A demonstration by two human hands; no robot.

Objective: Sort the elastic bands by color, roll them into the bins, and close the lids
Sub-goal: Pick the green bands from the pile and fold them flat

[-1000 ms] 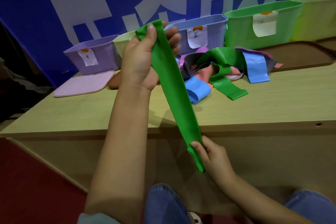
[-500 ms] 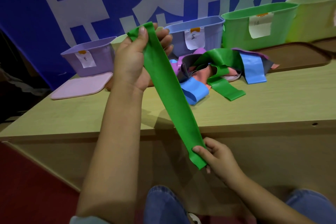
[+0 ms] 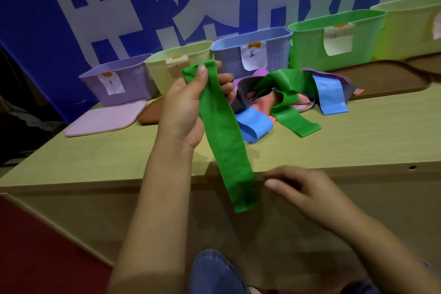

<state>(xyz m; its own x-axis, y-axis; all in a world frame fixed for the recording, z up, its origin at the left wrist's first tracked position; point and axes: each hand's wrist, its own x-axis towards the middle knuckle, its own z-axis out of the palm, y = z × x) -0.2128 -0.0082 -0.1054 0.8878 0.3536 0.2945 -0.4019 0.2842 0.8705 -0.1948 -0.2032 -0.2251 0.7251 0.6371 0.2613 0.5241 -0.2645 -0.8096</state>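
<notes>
My left hand (image 3: 191,105) pinches the top end of a long green elastic band (image 3: 224,145), which hangs down past the table's front edge. My right hand (image 3: 300,188) hovers just right of the band's lower end, fingers loosely bent, holding nothing. A heap of bands (image 3: 281,98) in green, blue, pink, grey and purple lies on the table behind. Along the back stand open bins: purple (image 3: 119,83), pale yellow (image 3: 171,64), blue (image 3: 253,50), green (image 3: 334,40) and light green (image 3: 410,26), each with a paper label.
A pink lid (image 3: 105,119) lies flat in front of the purple bin, a brown lid (image 3: 150,112) beside it. A dark brown tray (image 3: 386,79) sits at the right under the green bins. The wooden table (image 3: 358,136) has its front edge near my hands. My knee in jeans (image 3: 214,272) is below.
My right hand has let go of the band's lower end and moved up and to the right. The band now hangs free from my left hand.
</notes>
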